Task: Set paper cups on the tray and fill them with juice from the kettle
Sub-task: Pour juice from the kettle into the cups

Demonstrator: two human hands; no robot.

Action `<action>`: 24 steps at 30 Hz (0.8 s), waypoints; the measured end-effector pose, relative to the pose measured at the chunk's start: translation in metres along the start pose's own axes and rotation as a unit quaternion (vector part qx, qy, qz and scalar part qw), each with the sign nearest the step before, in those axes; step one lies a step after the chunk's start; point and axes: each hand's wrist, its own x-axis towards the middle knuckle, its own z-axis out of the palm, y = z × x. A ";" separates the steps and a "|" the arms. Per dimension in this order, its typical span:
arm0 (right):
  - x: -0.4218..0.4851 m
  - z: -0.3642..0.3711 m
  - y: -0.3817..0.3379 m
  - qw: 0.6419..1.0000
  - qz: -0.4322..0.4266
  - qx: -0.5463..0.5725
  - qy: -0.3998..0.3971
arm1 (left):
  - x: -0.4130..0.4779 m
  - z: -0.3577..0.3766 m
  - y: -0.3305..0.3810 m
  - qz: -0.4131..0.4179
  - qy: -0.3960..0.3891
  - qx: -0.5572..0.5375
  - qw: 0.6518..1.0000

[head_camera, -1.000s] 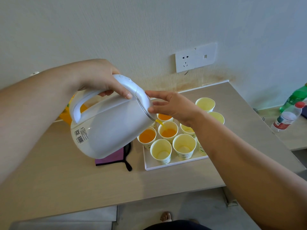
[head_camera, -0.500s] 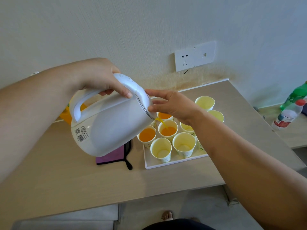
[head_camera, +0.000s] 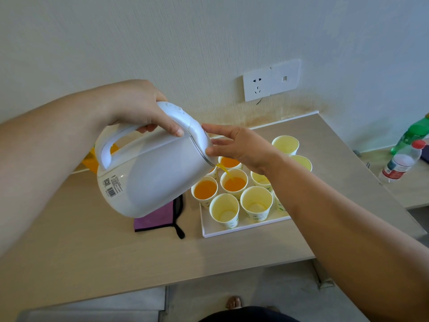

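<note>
Your left hand [head_camera: 137,110] wraps the handle of the kettle [head_camera: 157,175], which is smooth white plastic, tilted spout-down over the tray [head_camera: 232,232]. Your right hand [head_camera: 243,147] has straight fingers touching the lid rim and holds nothing. Juice [head_camera: 224,169] streams into the middle cup [head_camera: 234,182]. The left cup [head_camera: 204,189] and far cup [head_camera: 229,161] hold orange. The two near cups [head_camera: 224,209] are empty, round, paper. The tray is a flat white rectangle, its near edge set back from the bench [head_camera: 92,252] edge. There is bare bench near left. A purple cloth [head_camera: 155,219] lies just left of the tray. The wall [head_camera: 209,43] bounds the far side. The bottles [head_camera: 401,159] stand well apart, right.
</note>
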 end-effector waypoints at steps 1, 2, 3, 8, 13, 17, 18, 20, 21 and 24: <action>-0.001 0.000 -0.001 1.000 0.000 0.000 0.001 | 0.000 0.000 0.000 -0.001 0.001 0.001 1.000; -0.001 0.000 -0.001 1.000 -0.001 0.000 0.002 | 0.000 0.000 0.000 -0.001 0.001 0.003 1.000; -0.001 0.000 -0.001 1.000 0.000 0.000 0.002 | 0.000 -0.001 0.000 -0.001 0.001 0.004 1.000; 0.001 -0.001 0.000 1.000 0.001 -0.009 0.004 | -0.001 -0.001 0.000 -0.001 0.001 0.004 1.000; 0.000 -0.001 -0.001 1.000 0.000 0.005 0.002 | -0.001 -0.002 0.003 -0.004 0.000 0.018 1.000; -0.001 -0.001 -0.001 1.000 -0.001 0.002 0.005 | -0.001 -0.002 0.004 -0.007 0.002 0.017 1.000; -0.001 -0.001 -0.002 1.000 -0.001 0.002 0.006 | -0.001 -0.002 0.004 -0.006 0.001 0.017 1.000; -0.002 -0.001 -0.002 1.000 0.001 0.004 0.009 | -0.001 -0.002 0.004 -0.005 0.001 0.015 1.000; -0.002 -0.001 -0.002 1.000 0.001 0.003 0.009 | -0.001 -0.003 0.005 -0.005 0.001 0.013 1.000; -0.002 -0.001 -0.001 1.000 0.004 0.003 0.008 | -0.001 -0.003 0.006 -0.005 -0.002 0.010 1.000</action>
